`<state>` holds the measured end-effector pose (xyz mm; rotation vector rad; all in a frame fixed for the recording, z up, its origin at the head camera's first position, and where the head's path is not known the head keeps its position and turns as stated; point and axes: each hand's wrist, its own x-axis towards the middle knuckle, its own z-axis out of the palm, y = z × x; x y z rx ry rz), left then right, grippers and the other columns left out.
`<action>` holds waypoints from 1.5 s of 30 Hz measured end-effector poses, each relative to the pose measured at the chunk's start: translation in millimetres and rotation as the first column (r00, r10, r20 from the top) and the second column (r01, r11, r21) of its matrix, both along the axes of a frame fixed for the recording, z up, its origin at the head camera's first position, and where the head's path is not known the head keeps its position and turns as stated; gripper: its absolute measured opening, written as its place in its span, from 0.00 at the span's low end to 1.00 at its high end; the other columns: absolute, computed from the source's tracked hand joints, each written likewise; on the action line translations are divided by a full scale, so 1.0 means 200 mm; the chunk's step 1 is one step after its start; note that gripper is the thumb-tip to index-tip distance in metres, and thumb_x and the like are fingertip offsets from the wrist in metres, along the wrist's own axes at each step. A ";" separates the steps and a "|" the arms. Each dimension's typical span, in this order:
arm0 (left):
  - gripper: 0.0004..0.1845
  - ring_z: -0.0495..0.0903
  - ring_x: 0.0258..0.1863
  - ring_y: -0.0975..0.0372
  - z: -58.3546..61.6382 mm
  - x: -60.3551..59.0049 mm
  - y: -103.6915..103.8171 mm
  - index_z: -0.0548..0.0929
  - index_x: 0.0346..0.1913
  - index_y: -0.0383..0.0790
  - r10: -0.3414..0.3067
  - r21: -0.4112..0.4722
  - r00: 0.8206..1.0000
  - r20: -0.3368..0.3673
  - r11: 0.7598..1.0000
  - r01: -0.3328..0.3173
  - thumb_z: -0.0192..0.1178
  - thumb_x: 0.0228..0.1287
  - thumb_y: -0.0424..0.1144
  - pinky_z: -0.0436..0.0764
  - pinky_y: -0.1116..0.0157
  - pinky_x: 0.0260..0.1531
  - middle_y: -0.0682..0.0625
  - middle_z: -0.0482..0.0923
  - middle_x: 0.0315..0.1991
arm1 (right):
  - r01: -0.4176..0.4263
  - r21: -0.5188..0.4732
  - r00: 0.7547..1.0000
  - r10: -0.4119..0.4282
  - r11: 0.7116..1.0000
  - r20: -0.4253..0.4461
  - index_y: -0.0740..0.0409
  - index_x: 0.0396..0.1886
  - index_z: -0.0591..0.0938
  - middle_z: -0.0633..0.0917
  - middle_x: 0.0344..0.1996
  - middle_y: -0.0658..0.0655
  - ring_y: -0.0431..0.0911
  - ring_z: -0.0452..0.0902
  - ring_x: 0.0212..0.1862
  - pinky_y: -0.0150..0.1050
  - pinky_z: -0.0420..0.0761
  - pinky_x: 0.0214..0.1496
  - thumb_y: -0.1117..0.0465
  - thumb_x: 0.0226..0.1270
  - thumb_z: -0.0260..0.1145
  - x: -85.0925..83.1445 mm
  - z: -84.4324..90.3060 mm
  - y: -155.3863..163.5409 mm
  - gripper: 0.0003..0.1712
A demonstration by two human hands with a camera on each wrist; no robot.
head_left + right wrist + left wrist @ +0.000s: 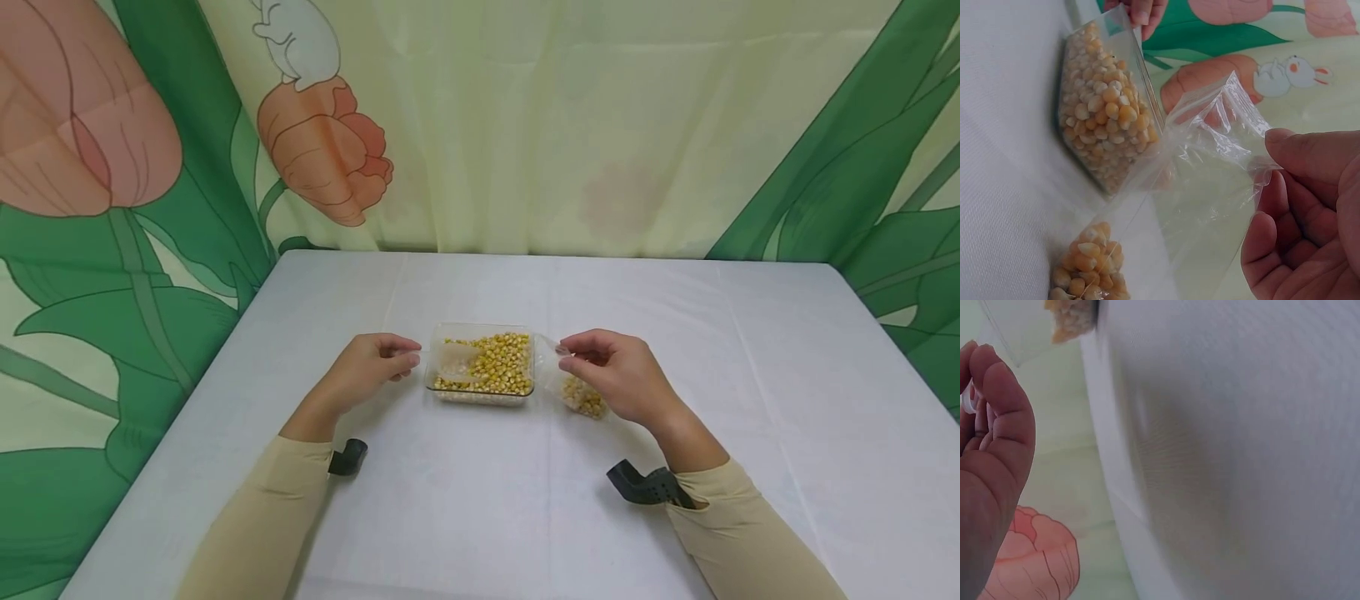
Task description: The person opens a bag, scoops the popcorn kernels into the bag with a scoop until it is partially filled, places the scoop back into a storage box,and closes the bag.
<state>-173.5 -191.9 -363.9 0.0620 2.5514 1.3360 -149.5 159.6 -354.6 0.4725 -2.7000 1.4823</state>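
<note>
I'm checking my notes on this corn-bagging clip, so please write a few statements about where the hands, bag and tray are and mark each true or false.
1. The right hand pinches the clear plastic bag. True.
2. The bag is empty. False: some corn kernels sit in its bottom.
3. The clear tray of kernels lies between the two hands. True.
4. The left hand lies flat on the table, far from the tray. False: its fingers are curled at the tray's left edge.
5. The tablecloth is green. False: it is white.
</note>
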 end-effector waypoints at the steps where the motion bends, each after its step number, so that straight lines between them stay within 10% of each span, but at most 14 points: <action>1: 0.16 0.80 0.38 0.57 -0.01 0.00 0.00 0.83 0.56 0.35 0.002 0.011 1.000 -0.001 1.000 -0.002 0.64 0.70 0.39 0.79 0.59 0.40 0.44 0.84 0.40 | 0.001 0.000 1.000 -0.001 1.000 0.001 0.64 0.47 0.86 0.88 0.42 0.57 0.48 0.82 0.41 0.31 0.81 0.41 0.66 0.66 0.70 0.00 0.00 0.00 0.10; 12: 0.17 0.83 0.38 0.58 -0.03 0.00 0.01 0.83 0.56 0.31 0.002 0.113 0.999 0.045 0.994 -0.007 0.64 0.69 0.37 0.83 0.62 0.43 0.42 0.85 0.41 | -0.001 -0.016 1.000 0.001 1.000 0.002 0.64 0.46 0.86 0.88 0.42 0.57 0.48 0.83 0.41 0.31 0.82 0.41 0.67 0.66 0.70 0.00 -0.01 0.00 0.10; 45: 0.18 0.79 0.34 0.66 -0.07 -0.01 -0.01 0.68 0.61 0.18 0.028 0.486 0.986 0.165 0.867 -0.106 0.52 0.75 0.27 0.81 0.72 0.39 0.45 0.80 0.38 | 0.003 -0.049 1.000 -0.002 0.999 0.009 0.65 0.46 0.86 0.88 0.42 0.58 0.48 0.83 0.42 0.30 0.81 0.41 0.66 0.66 0.71 0.01 0.01 0.01 0.11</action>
